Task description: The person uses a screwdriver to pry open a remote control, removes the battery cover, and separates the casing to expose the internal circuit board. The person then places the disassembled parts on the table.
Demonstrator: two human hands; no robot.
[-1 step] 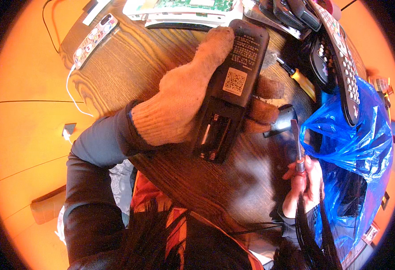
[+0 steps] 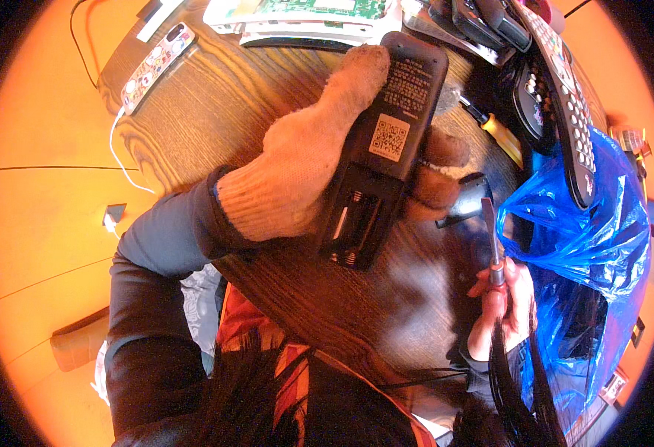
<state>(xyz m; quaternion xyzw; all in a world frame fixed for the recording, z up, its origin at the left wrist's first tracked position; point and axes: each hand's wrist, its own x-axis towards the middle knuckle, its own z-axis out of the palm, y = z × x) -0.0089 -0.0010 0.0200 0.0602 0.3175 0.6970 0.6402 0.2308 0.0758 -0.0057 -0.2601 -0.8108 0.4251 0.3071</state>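
My left hand [image 2: 297,149], in a knitted work glove, grips a black remote control [image 2: 371,167] with its back turned up. The remote's battery compartment lies uncovered, with springs visible and no batteries in it. Its thumb presses the remote's left edge and the fingers wrap round the right edge. At the lower right, my bare right hand [image 2: 509,305] is closed round the reddish handle of a flat-bladed screwdriver [image 2: 490,231], blade pointing up and away. Just past the gloved fingertips, a small glossy black piece [image 2: 467,200], perhaps a battery cover, rests on the wooden table [image 2: 215,112].
A blue plastic bag [image 2: 587,216] fills the right side, under a long remote with pale buttons [image 2: 580,141]. Nearby lies a yellow-handled screwdriver [image 2: 502,138]. Green circuit boards [image 2: 319,9] sit at the far edge; a phone in a patterned case [image 2: 159,67] with a white cable lies left.
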